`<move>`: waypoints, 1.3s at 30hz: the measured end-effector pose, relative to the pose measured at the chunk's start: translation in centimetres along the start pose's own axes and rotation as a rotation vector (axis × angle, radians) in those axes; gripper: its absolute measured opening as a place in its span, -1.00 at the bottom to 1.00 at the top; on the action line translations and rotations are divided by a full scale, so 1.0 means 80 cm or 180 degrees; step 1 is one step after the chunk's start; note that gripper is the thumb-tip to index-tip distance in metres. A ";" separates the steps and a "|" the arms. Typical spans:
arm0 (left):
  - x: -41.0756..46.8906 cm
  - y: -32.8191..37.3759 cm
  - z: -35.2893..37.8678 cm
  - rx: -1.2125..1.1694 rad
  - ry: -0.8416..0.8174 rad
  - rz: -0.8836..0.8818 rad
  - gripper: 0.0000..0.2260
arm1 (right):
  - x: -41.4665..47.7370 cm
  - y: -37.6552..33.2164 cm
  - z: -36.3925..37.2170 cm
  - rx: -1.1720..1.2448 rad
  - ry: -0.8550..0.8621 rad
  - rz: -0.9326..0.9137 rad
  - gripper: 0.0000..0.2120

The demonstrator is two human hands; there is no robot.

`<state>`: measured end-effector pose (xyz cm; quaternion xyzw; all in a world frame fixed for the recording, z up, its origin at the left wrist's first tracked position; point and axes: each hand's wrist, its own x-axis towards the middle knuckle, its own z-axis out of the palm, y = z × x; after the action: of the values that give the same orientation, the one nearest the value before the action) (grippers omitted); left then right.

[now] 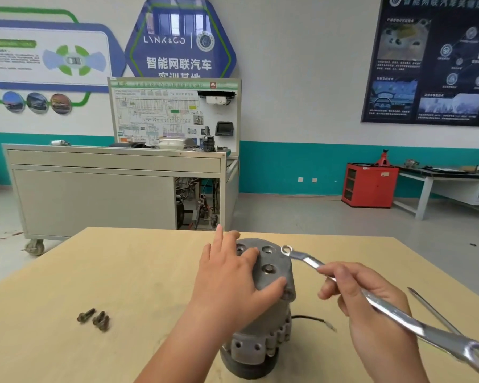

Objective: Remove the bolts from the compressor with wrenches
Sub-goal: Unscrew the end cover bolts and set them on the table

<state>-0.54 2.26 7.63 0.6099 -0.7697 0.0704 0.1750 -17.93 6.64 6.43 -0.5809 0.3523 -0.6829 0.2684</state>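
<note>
The compressor (274,280) stands on end on the light wooden tabletop (122,272), near the middle of its near half, with the flat grey end plate turned up. The left hand (230,277) rests on the left part of that plate. Its fingers (219,241) are straight and spread apart, and the thumb lies along the near edge.

One bolt (268,269) sits in the plate just right of the left hand. Two open round holes show farther back.

The right hand (371,305) holds a shiny double ring wrench (396,315) by its shank, fingers curled round it and pinching near the far end. The far ring hangs just off the plate's far right edge, seemingly not touching it, though the view is too blurred to be sure. The near ring runs out toward the near right corner.

Three loose dark bolts (94,319) lie close together on the tabletop, well to the left of the compressor. A thin black wire (310,317) leads from the compressor body to the right. A slim metal tool (432,310) lies on the tabletop just right of the right hand.

Beyond the tabletop stands a grey wheeled cabinet (94,189), and a red cabinet (369,185) is at the far right wall.
</note>
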 end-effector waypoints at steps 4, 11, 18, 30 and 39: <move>0.003 0.007 0.009 -0.0216 0.0112 0.0132 -0.35 | 0.004 0.001 0.003 -0.0016 -0.0336 0.0223 -0.79; 0.002 0.020 0.019 -0.0110 0.0302 0.0031 -0.16 | 0.004 0.011 0.007 -0.0456 -0.0498 0.0250 -0.84; 0.000 0.018 0.022 -0.0147 0.0191 0.0047 -0.21 | -0.002 0.009 0.011 -0.0203 -0.0271 0.0233 -0.78; 0.002 0.015 0.020 -0.0180 0.0012 0.0097 -0.45 | -0.004 -0.005 0.008 -0.1443 -0.0366 -0.0383 -0.56; 0.006 0.021 0.016 -0.0140 -0.0082 0.0177 -0.35 | 0.017 0.002 0.028 0.0050 -0.0542 -0.1286 -0.68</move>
<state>-2.46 1.83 6.81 0.5852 -0.7898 0.0505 0.1763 -16.00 5.16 7.30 -0.6933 0.1994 -0.6740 0.1594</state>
